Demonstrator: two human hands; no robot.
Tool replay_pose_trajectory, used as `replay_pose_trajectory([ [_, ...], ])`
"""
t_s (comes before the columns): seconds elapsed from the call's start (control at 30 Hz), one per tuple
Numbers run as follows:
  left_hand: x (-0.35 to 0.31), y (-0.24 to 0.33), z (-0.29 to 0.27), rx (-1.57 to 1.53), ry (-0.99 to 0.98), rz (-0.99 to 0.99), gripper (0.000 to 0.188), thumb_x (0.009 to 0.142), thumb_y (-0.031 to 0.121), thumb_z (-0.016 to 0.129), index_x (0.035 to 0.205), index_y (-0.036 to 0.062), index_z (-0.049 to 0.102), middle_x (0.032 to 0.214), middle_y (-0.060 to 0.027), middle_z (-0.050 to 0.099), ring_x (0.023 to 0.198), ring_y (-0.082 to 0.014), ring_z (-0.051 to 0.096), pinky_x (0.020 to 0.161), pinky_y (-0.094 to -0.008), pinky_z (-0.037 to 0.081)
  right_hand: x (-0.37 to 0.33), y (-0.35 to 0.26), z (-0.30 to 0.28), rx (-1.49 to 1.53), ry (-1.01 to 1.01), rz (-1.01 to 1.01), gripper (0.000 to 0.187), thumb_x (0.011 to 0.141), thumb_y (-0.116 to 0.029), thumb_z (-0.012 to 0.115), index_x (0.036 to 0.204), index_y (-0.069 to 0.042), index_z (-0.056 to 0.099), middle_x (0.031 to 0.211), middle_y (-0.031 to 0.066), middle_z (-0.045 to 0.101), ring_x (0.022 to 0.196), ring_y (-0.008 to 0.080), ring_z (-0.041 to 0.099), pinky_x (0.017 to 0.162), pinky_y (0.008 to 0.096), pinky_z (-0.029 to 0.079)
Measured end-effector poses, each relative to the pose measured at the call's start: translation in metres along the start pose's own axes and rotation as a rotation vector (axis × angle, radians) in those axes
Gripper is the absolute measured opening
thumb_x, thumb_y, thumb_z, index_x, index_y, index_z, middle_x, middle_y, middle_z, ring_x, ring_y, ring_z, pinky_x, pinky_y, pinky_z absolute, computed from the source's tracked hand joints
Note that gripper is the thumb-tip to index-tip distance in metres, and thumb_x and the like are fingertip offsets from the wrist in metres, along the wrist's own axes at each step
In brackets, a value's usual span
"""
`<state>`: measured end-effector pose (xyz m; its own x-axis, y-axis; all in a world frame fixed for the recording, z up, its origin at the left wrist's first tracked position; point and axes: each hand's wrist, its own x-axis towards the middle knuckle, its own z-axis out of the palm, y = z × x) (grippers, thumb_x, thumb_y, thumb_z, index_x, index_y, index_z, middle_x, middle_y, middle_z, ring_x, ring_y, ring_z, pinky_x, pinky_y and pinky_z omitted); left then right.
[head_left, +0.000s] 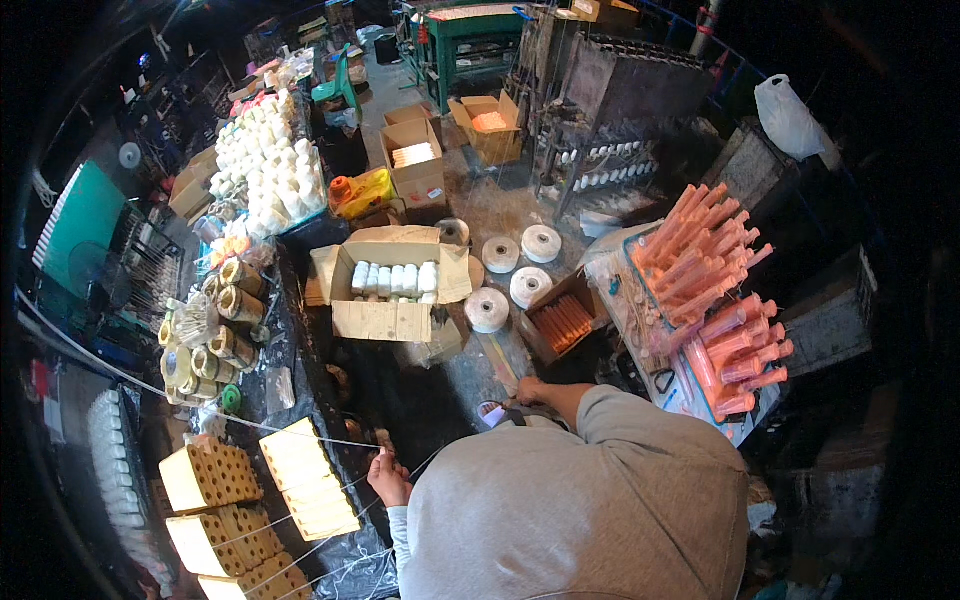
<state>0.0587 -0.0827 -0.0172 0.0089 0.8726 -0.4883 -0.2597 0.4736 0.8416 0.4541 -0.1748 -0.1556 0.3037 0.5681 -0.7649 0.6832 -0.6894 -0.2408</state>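
My left hand (390, 480) is raised beside the black-covered table, its fingers pinched on a thin white string (250, 420). The string slants up and away to the far left. More pale strings run from near this hand down over pale yellow blocks with rows of holes (225, 475). A stack of plain yellow slabs (310, 480) lies between those blocks and the hand. My right hand (530, 390) is low in front of my body, its fingers curled; whatever is in them is hidden. A sandaled foot (490, 412) shows just left of it.
White spools (487, 310) stand on the floor by a carton of white rolls (382, 321) and a box of orange candles (563, 325). Orange candle bundles (695, 250) lie on a table at right. Brown ringed cylinders (240, 305) and white bundles (265, 175) crowd the left table.
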Motion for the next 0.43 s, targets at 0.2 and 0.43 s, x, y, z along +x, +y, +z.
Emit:
replay_pose_trajectory([
  [0.2, 0.007, -0.021, -0.007, 0.189, 0.046, 0.027, 0.029, 0.101, 0.024, 0.065, 0.079, 0.0066, 0.061, 0.052, 0.0029, 0.044, 0.038, -0.0064, 0.035, 0.036, -0.0253, 0.027, -0.001, 0.001, -0.001, -0.097, -0.005, -0.002, 0.061, 0.082, -0.049, 0.079, 0.108, 0.006, 0.073, 0.108, 0.0223, 0.073, 0.096, 0.0317, 0.073, 0.078, 0.042, 0.058],
  [0.43, 0.009, -0.047, -0.014, 0.391, 0.084, 0.084, 0.031, 0.099, 0.025, 0.067, 0.076, 0.0045, 0.064, 0.052, 0.0026, 0.046, 0.04, -0.0074, 0.039, 0.038, -0.0274, 0.03, 0.005, 0.007, -0.006, -0.08, -0.023, -0.049, 0.048, 0.079, -0.037, 0.081, 0.1, 0.005, 0.075, 0.1, 0.0214, 0.074, 0.086, 0.0312, 0.074, 0.074, 0.0424, 0.058],
])
